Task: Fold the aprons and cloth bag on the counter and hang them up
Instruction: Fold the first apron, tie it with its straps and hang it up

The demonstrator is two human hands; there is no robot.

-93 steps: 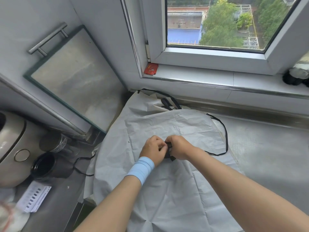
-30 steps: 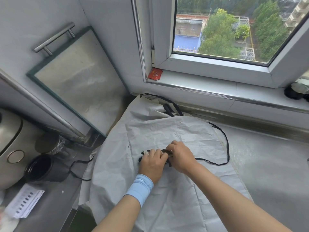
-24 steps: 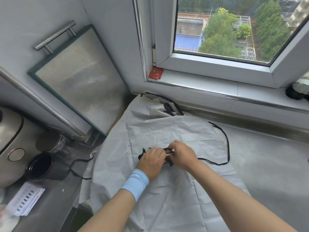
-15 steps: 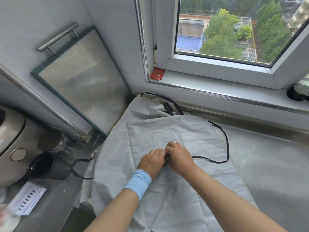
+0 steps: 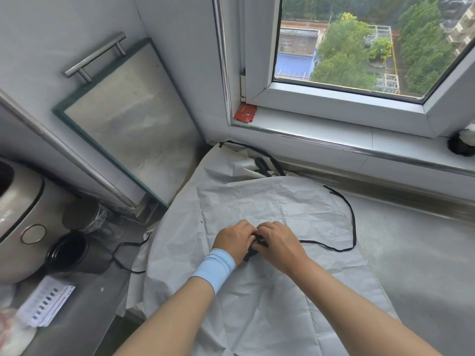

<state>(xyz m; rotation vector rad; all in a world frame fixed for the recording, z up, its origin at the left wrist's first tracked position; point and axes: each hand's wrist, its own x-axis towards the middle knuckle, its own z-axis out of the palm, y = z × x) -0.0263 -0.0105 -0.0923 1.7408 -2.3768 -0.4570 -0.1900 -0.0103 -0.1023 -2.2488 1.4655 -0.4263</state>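
Change: grips bunched back together.
Grips: left grip (image 5: 235, 238) and right grip (image 5: 279, 242) both pinch the strap (image 5: 250, 253).
Slack: trails toward 3 o'clock, right grip nearer.

Single head view, close, angled down at counter (image 5: 411, 253).

White apron (image 5: 257, 299), crinkled, spread flat on the counter (image 5: 424, 265), left edge hanging off. Its black tie (image 5: 354, 227) loops along the right side into a wad at mid-cloth. Under the far end, more white cloth with black straps (image 5: 266, 164); kind unclear.
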